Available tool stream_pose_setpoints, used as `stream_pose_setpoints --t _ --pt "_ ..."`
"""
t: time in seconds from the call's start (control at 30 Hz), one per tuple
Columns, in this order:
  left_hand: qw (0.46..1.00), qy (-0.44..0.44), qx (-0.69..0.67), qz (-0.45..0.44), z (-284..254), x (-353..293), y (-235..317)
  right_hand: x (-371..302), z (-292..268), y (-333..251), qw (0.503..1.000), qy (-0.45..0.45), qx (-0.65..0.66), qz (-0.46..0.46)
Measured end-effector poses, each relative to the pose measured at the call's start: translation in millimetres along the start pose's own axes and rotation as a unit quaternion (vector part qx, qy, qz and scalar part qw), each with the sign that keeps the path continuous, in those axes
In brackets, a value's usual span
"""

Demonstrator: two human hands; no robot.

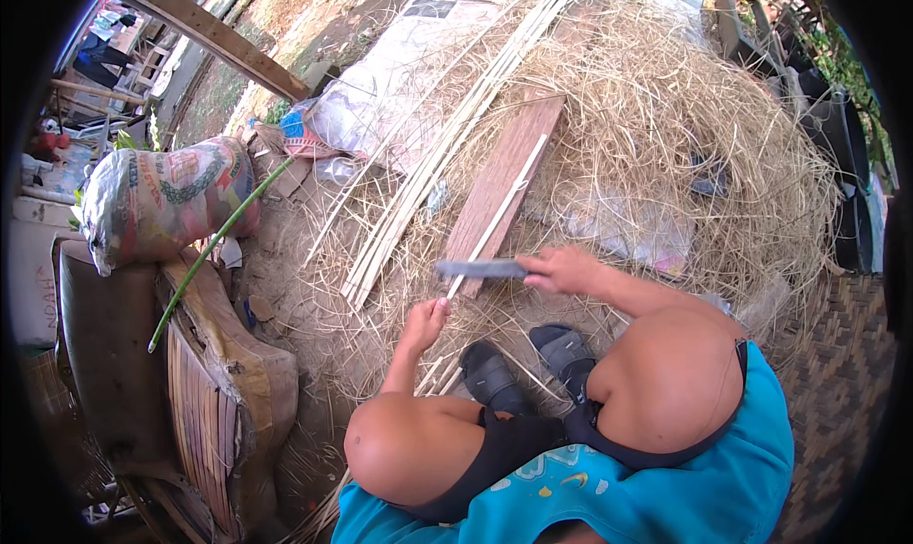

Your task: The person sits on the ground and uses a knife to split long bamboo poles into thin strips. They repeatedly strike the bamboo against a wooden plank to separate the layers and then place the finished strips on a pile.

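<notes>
My left hand [425, 323] is closed around the near end of a thin pale bamboo strip [501, 208]. That strip slants away from me over a reddish-brown wooden board [504, 168]. In my right hand [559, 270] is a knife [483, 269] with a broad grey blade, slightly blurred. The blade points left and lies across the strip, just beyond my left fingers. Whether its edge bites into the strip I cannot tell. Left of the board lies a bundle of long pale bamboo strips [433, 178]. More strips [439, 377] lie by my sandalled feet.
A big heap of curly shavings [637, 116] spreads beyond and right of the board, partly over pale sheeting [380, 83]. At left, a stuffed sack [171, 197] rests by a worn wooden seat [242, 373]. A green bamboo stalk [219, 240] leans there. Woven matting [837, 382] lies at right.
</notes>
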State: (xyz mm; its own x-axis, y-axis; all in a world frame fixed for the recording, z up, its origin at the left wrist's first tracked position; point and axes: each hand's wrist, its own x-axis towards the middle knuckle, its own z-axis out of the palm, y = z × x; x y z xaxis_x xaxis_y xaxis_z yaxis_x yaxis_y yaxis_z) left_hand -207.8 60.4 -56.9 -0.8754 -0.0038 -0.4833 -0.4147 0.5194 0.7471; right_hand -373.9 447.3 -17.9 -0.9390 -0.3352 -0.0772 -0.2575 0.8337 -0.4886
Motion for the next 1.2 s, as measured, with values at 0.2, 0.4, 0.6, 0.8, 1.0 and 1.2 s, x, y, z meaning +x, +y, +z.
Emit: stream_pose_setpoints --t 0.2,0.4,0.6,0.8,1.0,1.2 --pt "0.997 0.008 -0.053 -0.061 -28.2 -46.5 -28.3 20.6 -46.3 41.9 0.973 -0.030 0.097 0.209" --pt "0.965 -0.071 -0.165 -0.189 -24.1 -33.1 16.9 -18.4 16.7 5.7 0.999 0.013 0.037 -0.004" --pt "0.972 -0.056 -0.115 -0.196 -38.0 -65.2 8.0 16.0 -16.9 30.9 0.992 -0.024 0.062 0.103" --pt "0.996 0.037 0.056 -0.060 -16.4 -56.2 -5.8 -58.4 31.1 -30.2 0.981 -0.098 -0.042 -0.160" --pt "0.996 0.014 0.022 -0.083 -33.7 -84.9 -31.7 9.0 -34.0 44.8 0.989 0.061 0.066 0.116" --pt "0.962 0.094 0.226 0.117 24.5 -55.0 7.0 -32.5 -9.3 -6.1 0.994 0.014 0.100 0.050"
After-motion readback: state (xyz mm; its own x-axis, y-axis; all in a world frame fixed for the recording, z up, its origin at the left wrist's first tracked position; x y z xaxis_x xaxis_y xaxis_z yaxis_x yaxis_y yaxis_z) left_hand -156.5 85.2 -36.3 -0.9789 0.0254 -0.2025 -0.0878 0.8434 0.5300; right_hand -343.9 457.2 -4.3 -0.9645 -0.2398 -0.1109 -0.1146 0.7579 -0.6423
